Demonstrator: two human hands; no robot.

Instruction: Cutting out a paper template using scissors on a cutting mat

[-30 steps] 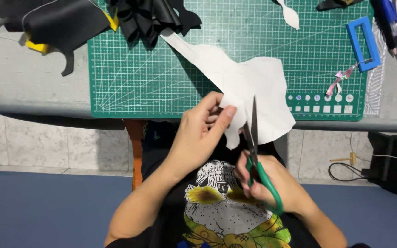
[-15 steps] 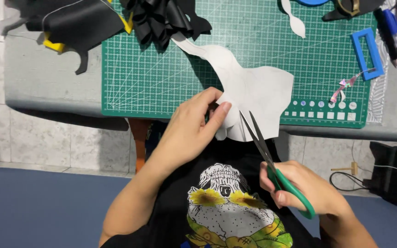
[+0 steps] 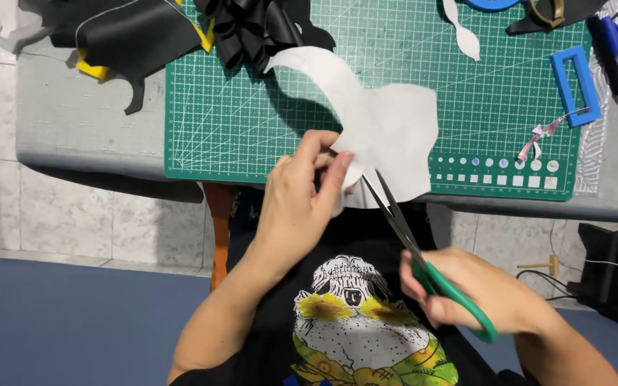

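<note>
The left hand (image 3: pixel 296 204) pinches the near edge of the white cut-out sheet (image 3: pixel 388 132) at mid-frame, over the front rim of the green cutting mat (image 3: pixel 252 107). The right hand (image 3: pixel 477 293), lower right, is closed through the green-handled scissors (image 3: pixel 413 243). A second ago the blades stood nearly upright and closed; now they slant, parted, tips at the sheet's edge, so another snip looks underway.

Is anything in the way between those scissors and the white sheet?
Nothing visible. The scissors in the right hand already reach the white sheet beside the left hand, which pinches its edge.
</note>
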